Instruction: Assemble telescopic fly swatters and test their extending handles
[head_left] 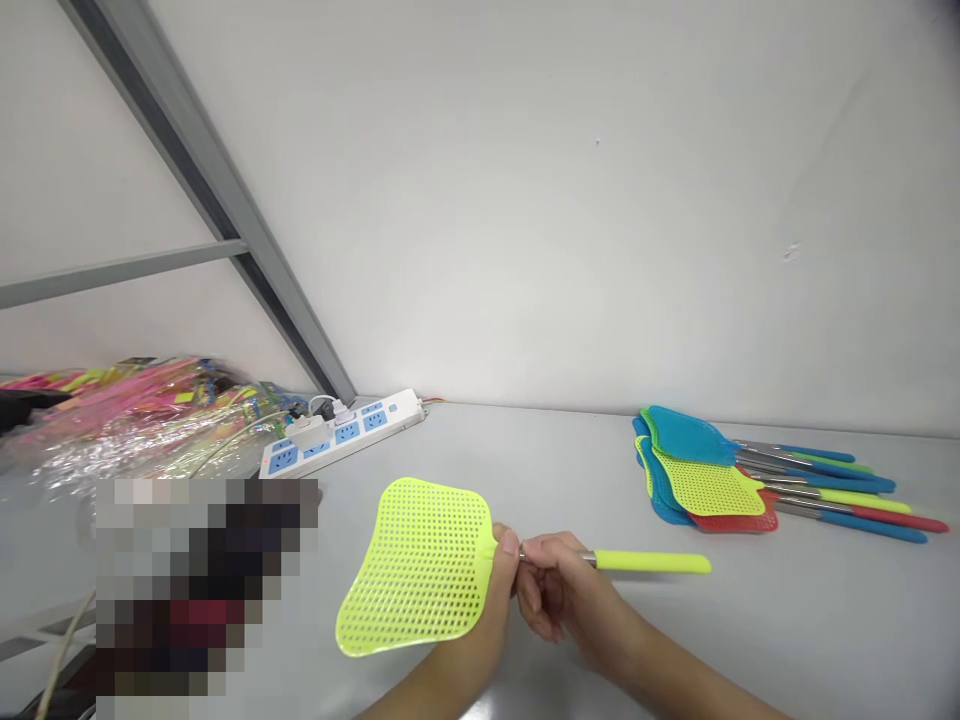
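Note:
A yellow-green fly swatter (420,570) is held level above the grey table, its perforated head to the left and its handle to the right. My left hand (499,590) is closed around the neck just beside the head. Close against it, my right hand (559,580) pinches the metal shaft, with the yellow grip sticking out past it. Most of the shaft is hidden by my fingers. To the right lies a pile of fly swatters (705,475) in blue, green, yellow and red, their handles pointing right.
A white power strip (397,410) with plugs in it lies against the wall at left centre. Clear plastic packages (150,420) with colourful contents are heaped at the far left. A grey metal frame (217,190) rises there. A blurred-out patch covers the lower left.

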